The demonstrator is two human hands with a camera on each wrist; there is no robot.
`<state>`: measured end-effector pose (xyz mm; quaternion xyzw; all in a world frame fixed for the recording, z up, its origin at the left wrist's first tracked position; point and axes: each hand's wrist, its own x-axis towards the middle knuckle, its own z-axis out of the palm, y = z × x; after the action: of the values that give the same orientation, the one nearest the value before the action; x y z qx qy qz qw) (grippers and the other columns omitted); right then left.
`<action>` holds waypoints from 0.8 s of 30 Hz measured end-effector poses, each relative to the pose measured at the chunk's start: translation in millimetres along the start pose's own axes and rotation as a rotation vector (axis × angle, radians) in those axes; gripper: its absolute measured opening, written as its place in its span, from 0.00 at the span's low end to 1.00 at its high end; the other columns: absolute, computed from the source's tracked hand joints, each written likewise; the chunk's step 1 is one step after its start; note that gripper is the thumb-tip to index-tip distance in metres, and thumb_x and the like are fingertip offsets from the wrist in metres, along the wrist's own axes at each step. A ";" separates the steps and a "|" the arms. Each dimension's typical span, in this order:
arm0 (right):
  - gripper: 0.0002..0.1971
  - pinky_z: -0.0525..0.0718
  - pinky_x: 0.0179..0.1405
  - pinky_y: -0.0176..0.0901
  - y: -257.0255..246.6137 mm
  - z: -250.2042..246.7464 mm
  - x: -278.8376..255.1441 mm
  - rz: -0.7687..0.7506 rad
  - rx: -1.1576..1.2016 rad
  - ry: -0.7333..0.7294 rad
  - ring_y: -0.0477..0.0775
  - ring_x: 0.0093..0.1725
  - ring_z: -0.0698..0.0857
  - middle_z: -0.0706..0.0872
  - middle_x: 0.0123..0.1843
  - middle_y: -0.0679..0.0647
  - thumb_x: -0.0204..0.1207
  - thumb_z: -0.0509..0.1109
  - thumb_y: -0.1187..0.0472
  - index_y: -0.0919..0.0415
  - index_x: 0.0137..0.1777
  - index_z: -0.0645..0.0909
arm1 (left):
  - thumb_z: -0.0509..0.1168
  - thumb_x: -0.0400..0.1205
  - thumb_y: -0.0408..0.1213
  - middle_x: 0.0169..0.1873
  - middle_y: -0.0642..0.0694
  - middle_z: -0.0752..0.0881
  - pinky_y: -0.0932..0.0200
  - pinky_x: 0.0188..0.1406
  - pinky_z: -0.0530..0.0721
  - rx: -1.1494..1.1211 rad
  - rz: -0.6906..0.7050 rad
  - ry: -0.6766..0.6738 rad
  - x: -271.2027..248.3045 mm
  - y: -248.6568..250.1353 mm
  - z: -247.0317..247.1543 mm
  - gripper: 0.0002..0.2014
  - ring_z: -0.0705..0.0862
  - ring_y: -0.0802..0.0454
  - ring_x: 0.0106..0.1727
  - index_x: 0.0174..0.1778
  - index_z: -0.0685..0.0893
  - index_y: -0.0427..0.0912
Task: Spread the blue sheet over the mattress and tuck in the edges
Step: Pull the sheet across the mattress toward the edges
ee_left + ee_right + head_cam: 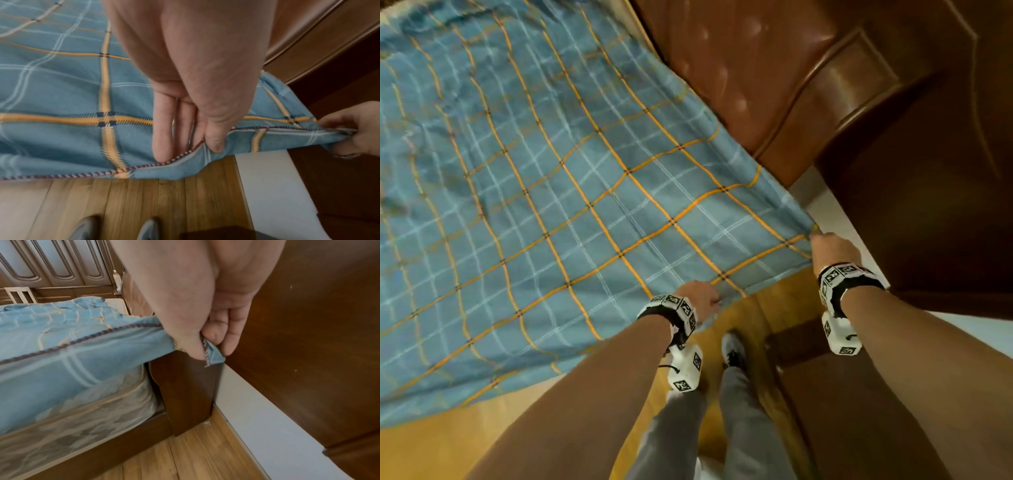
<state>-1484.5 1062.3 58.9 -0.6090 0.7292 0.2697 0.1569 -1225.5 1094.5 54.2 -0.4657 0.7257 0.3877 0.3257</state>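
Note:
The blue sheet [558, 192] with orange and white checks is stretched out over the bed, its near edge lifted off the mattress [86, 404]. My left hand [703, 299] pinches the stitched hem [180, 155] between thumb and fingers, a little in from the corner. My right hand [828, 246] pinches the sheet's corner [211, 355] beside the wooden bedpost [187, 394]. In the right wrist view the sheet [61, 344] hangs free above the pale quilted mattress side. The far end of the sheet lies wrinkled.
A brown padded headboard [750, 78] borders the bed on the right. A dark wooden cabinet [928, 192] and white baseboard [267, 426] stand close on my right. Wooden floor [144, 203] and my feet [732, 349] are below. Wardrobe doors [51, 262] stand at the far side.

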 end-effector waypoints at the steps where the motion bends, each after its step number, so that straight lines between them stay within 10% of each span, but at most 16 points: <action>1: 0.17 0.85 0.48 0.53 -0.7 7.2 1.7 -0.020 -0.006 -0.028 0.67 0.56 0.87 0.87 0.56 0.63 0.82 0.55 0.70 0.62 0.63 0.81 | 0.60 0.86 0.42 0.47 0.43 0.88 0.56 0.42 0.80 -0.037 -0.013 -0.049 5.2 1.3 8.5 0.14 0.83 0.46 0.44 0.55 0.88 0.37; 5: 0.15 0.81 0.52 0.54 -8.3 24.2 -1.0 -0.078 -0.074 -0.216 0.65 0.61 0.84 0.84 0.61 0.62 0.80 0.62 0.69 0.59 0.62 0.82 | 0.66 0.82 0.43 0.56 0.47 0.86 0.54 0.62 0.78 -0.226 0.002 -0.226 3.1 0.4 19.6 0.11 0.83 0.46 0.57 0.57 0.87 0.47; 9: 0.15 0.80 0.60 0.54 -22.6 6.8 -6.9 -0.124 -0.073 -0.234 0.64 0.66 0.82 0.83 0.66 0.63 0.79 0.68 0.62 0.61 0.65 0.81 | 0.63 0.84 0.44 0.70 0.46 0.80 0.50 0.72 0.75 -0.387 -0.130 -0.044 -32.2 -30.7 -12.6 0.16 0.79 0.45 0.69 0.67 0.83 0.48; 24: 0.16 0.80 0.55 0.50 -151.6 -82.2 -80.2 -0.232 -0.221 -0.113 0.62 0.64 0.85 0.84 0.67 0.60 0.80 0.58 0.67 0.60 0.63 0.82 | 0.54 0.87 0.40 0.70 0.40 0.81 0.54 0.64 0.77 -0.382 -0.327 0.286 -182.3 -161.2 -12.4 0.16 0.80 0.42 0.65 0.63 0.82 0.38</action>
<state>-1312.1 1061.6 139.2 -0.6864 0.6100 0.3622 0.1597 -1012.6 1118.1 170.4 -0.6793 0.5935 0.3902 0.1847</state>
